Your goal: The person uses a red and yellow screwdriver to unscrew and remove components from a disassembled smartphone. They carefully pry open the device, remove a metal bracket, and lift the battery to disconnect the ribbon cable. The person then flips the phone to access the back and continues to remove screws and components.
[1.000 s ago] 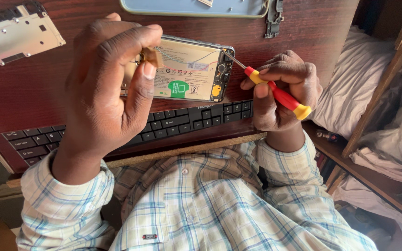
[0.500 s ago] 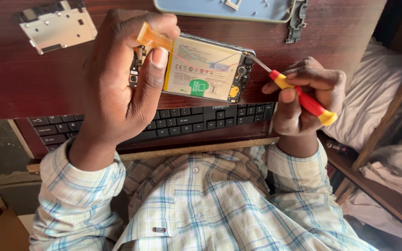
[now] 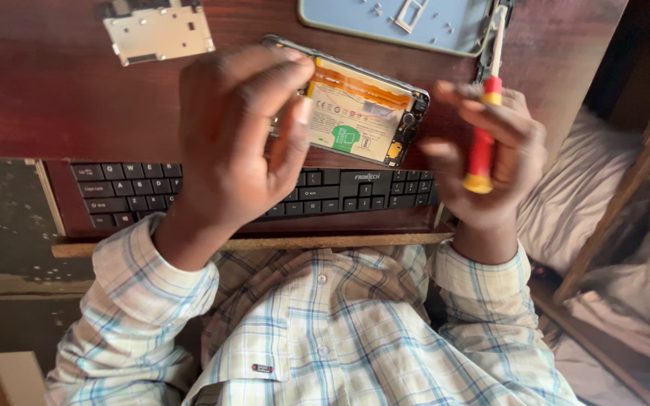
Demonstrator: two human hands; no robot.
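Opened smartphone [image 3: 351, 120], back cover off and battery exposed, lies on the desk [image 3: 39, 83] under the left hand [image 3: 238, 143], whose fingers pinch its edge; right hand [image 3: 490, 162] fingers clamp a red screwdriver [image 3: 483, 143], lifted clear. A removed metal shield plate [image 3: 158, 31] lies aside; reassembly appears unstarted.

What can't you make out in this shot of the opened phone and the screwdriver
Head view only:
- Left end of the opened phone: covered by the left hand.
- Screwdriver tip: motion-blurred, lost against the blue mat.
- Small parts on the mat: too tiny to identify; the mat's top is cut off by the frame edge.
- Keyboard middle: behind the left hand.
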